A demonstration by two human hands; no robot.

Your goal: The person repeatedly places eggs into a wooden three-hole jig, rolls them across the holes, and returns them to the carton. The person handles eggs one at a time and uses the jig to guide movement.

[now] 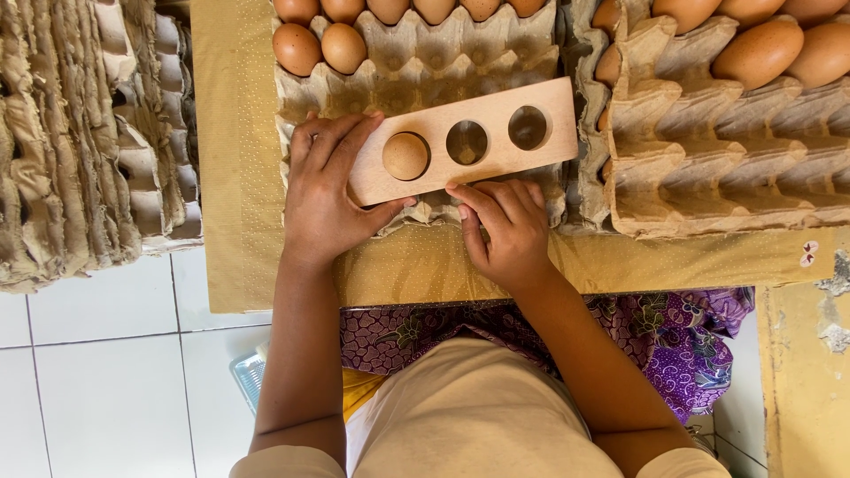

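A pale wooden board with three round holes lies across a cardboard egg tray. A brown egg sits in its left hole; the middle and right holes are empty. My left hand grips the board's left end, fingers on top and thumb under the near edge. My right hand rests with curled fingertips against the board's near edge, below the middle hole. Several brown eggs fill the tray's far rows.
A second tray at the right holds larger brown eggs. A tall stack of empty egg trays stands at the left. Both trays rest on a brown paper-covered table. White floor tiles lie below.
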